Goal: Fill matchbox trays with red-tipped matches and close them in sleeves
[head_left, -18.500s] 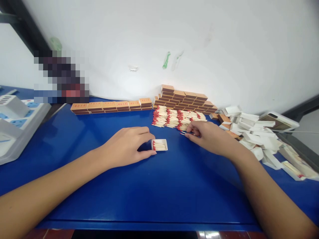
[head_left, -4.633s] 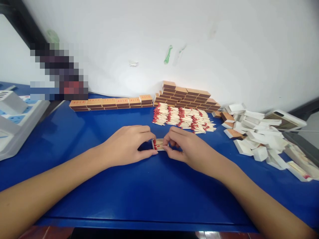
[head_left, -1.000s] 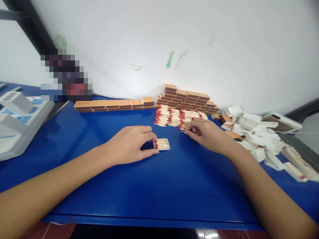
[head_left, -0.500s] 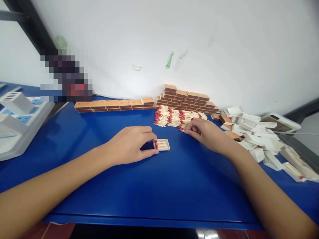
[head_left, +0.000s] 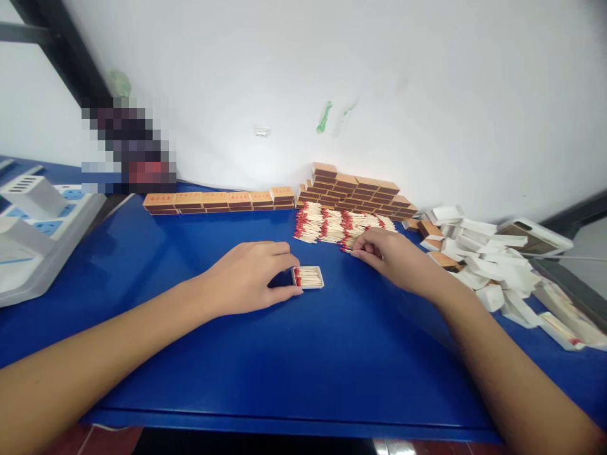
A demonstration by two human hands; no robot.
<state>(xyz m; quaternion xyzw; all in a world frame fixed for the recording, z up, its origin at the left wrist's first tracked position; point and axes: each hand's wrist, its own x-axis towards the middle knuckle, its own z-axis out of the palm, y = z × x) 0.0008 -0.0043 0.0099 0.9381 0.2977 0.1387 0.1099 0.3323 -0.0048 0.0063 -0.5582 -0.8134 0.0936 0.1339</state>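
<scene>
My left hand [head_left: 249, 275] rests on the blue table [head_left: 284, 360], thumb and fingers closed on the left end of a small white matchbox tray [head_left: 309, 277] that holds red-tipped matches. My right hand [head_left: 391, 256] lies further right at the near edge of a pile of loose matches [head_left: 334, 224], its fingertips pinched together on matches from the pile.
Closed orange matchboxes stand in a row [head_left: 215, 201] and in a stepped stack [head_left: 358, 189] along the white wall. Empty white trays and sleeves [head_left: 484, 259] are heaped at the right beside a phone [head_left: 533, 235]. A white power strip [head_left: 33, 234] sits at the left.
Since 4.6 s ago my right hand left the tray and reached to the match pile. In the last second it has barely shifted; my left hand has stayed on the tray.
</scene>
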